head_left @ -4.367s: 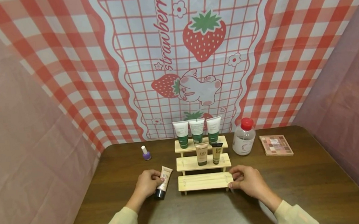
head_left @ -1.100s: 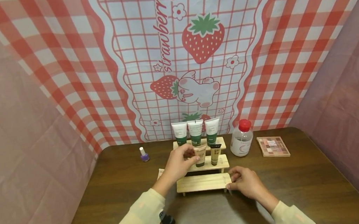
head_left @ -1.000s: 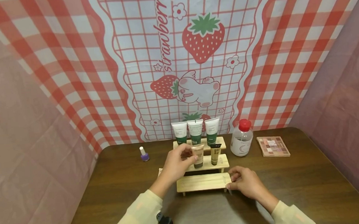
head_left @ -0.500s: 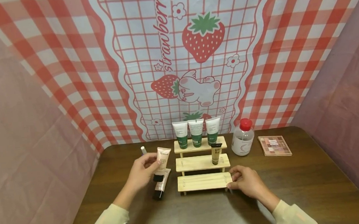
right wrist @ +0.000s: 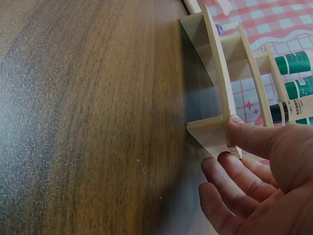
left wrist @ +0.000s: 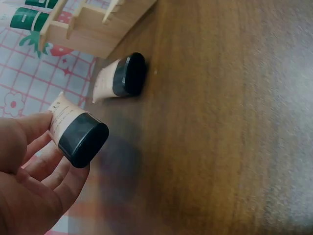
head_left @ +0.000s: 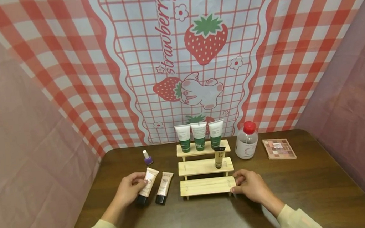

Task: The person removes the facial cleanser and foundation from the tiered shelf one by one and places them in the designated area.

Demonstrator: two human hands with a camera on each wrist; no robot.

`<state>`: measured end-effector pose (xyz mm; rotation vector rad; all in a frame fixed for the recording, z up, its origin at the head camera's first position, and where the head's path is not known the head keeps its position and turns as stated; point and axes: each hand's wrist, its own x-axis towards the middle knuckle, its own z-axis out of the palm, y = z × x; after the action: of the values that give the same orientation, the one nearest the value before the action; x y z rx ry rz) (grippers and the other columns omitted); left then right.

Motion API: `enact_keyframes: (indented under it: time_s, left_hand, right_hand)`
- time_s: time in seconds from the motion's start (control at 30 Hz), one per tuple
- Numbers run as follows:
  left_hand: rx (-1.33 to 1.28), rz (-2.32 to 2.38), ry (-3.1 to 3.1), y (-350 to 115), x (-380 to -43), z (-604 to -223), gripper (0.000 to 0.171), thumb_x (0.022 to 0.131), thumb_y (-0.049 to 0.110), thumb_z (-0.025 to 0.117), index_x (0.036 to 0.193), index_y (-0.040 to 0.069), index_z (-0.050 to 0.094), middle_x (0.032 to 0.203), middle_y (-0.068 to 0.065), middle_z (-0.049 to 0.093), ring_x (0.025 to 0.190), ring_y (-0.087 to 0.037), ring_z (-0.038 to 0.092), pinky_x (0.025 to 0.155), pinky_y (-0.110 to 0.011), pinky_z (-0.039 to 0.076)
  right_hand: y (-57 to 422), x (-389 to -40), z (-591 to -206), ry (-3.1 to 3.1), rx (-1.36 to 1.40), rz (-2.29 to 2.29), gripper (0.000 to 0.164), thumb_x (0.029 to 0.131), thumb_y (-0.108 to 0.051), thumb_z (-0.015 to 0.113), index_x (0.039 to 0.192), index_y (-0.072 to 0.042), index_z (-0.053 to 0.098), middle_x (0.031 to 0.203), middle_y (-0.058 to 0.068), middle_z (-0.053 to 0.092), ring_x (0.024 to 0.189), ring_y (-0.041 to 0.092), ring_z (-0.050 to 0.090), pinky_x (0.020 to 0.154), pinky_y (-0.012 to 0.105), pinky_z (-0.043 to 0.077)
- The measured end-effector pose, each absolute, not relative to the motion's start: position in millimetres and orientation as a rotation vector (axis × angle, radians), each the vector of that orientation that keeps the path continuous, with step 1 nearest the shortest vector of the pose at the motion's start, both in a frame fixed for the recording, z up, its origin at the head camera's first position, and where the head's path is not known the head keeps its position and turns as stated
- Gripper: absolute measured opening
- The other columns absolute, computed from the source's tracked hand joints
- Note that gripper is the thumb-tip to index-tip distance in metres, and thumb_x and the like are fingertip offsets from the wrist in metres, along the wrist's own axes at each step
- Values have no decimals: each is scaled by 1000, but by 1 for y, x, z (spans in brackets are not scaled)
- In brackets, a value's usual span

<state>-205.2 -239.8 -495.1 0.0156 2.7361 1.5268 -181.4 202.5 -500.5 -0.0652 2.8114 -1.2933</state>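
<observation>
Though pale, BB tube (black-capped).

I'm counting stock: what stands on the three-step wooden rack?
Three white-and-green tubes stand on its top step, one gold tube on the middle step. The wood beneath them is covered.

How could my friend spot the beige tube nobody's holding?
On the brown table, find the wooden three-step rack. Just left of its bottom step lies a beige tube with a black cap. Its lookalike is in the left hand; no hand touches this one.
</observation>
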Motion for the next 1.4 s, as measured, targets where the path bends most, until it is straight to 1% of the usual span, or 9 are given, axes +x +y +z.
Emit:
enact_keyframes:
  time_s: [0.17, 0.3, 0.6, 0.67, 0.83, 0.9, 1.03, 1.2, 1.4]
  left_hand:
    - [-21, 1483, 2748, -242, -205, -504, 29, 92, 6, 75, 120, -2, 70, 88, -9, 73, 75, -15, 62, 63, -25, 51]
    - [-55, 1477, 2728, -240, -204, -505, 29, 92, 5, 75, 119, -3, 69, 82, -8, 70, 64, -15, 58, 53, -26, 49]
    - [-71, 1437, 2733, -238, -206, -507, 23, 91, 3, 75, 113, -2, 69, 79, -6, 70, 56, -16, 56, 47, -28, 48]
    - [-70, 1407, 2751, -238, -206, -508, 22, 91, 3, 75, 113, -1, 69, 79, -5, 70, 58, -16, 57, 50, -29, 48]
    - [-31, 1252, 2861, -238, -207, -509, 20, 91, 8, 77, 109, 2, 72, 83, -4, 74, 73, -14, 63, 66, -31, 51]
    - [-18, 1204, 2896, -238, -206, -509, 18, 91, 10, 77, 108, 3, 73, 84, -4, 75, 77, -14, 65, 70, -33, 52]
    - [-5, 1178, 2931, -238, -205, -510, 17, 91, 10, 76, 106, 4, 73, 85, -4, 75, 77, -15, 65, 70, -35, 52]
    - [-17, 1149, 2955, -239, -206, -511, 15, 92, 11, 75, 103, 3, 73, 83, -4, 73, 74, -14, 63, 67, -34, 51]
    - [-77, 1067, 2993, -239, -207, -512, 12, 90, 14, 77, 99, 5, 74, 83, -2, 73, 74, -14, 63, 67, -32, 50]
  right_hand:
    - [203, -182, -502, 2815, -68, -1295, 49, 67, -14, 95, 109, -4, 72, 83, -1, 72, 75, 11, 65, 70, 33, 52]
    - [203, -182, -503, 2817, -69, -1293, 48, 67, -13, 94, 109, -4, 72, 82, -1, 72, 74, 11, 65, 69, 33, 52]
    - [203, -182, -503, 2821, -55, -1293, 48, 66, -11, 94, 108, -4, 72, 82, -1, 72, 74, 11, 65, 69, 33, 52]
    - [203, -182, -502, 2825, -58, -1288, 48, 66, -12, 94, 108, -4, 72, 82, -2, 72, 74, 11, 65, 68, 33, 52]
    - [203, -182, -502, 2829, -58, -1282, 48, 66, -12, 94, 108, -5, 72, 82, -2, 72, 74, 12, 64, 69, 33, 52]
    - [203, -182, -502, 2825, -56, -1285, 47, 66, -12, 94, 108, -5, 72, 82, -1, 72, 74, 12, 65, 70, 33, 52]
    - [202, -181, -502, 2820, -56, -1291, 48, 67, -12, 94, 109, -4, 72, 82, -1, 72, 74, 12, 65, 70, 33, 52]
    - [202, -181, -503, 2830, -59, -1285, 49, 67, -13, 94, 110, -4, 72, 82, -2, 73, 74, 11, 65, 70, 34, 52]
    - [202, -179, -503, 2834, -61, -1286, 49, 67, -15, 95, 110, -5, 73, 83, -1, 74, 75, 12, 66, 72, 36, 53]
